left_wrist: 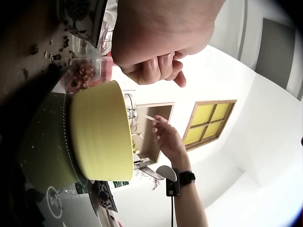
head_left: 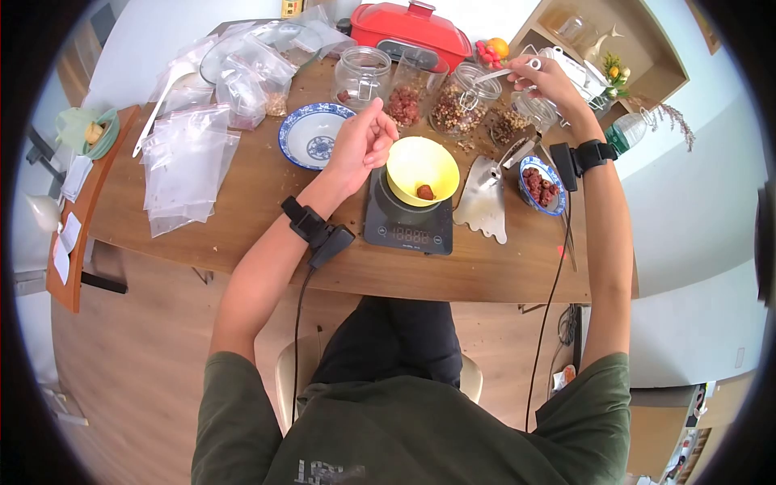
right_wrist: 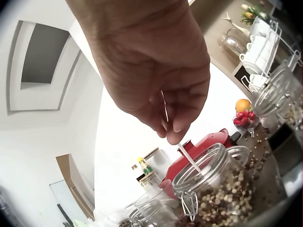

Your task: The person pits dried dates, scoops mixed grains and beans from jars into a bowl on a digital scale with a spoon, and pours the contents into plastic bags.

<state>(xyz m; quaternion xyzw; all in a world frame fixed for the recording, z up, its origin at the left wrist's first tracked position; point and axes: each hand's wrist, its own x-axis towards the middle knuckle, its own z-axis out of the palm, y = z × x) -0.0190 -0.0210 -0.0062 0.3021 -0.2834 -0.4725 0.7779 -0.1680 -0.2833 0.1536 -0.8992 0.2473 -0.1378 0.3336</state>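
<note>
My right hand (head_left: 550, 81) pinches the thin handle of a white spoon (right_wrist: 190, 158), whose lower end reaches inside an open glass clip-top jar (right_wrist: 222, 194) of mixed pale and brown beans or seeds. Fingers loosely curled, my left hand (head_left: 360, 149) holds nothing beside a yellow bowl (head_left: 416, 162). That bowl stands on a dark digital kitchen scale (head_left: 386, 230) with one reddish-brown lump (head_left: 425, 192) inside. In the left wrist view the left hand (left_wrist: 161, 38) hangs above the rim level of the bowl.
A blue-and-white plate (head_left: 293, 145) lies left of the bowl; a small patterned bowl (head_left: 533, 208) of dark red pieces stands right. Plastic bags (head_left: 182, 166) cover the left side. More jars (head_left: 360, 73) and a red cooker (head_left: 404, 28) line the back. A metal scraper (head_left: 481, 202) lies beside the scale.
</note>
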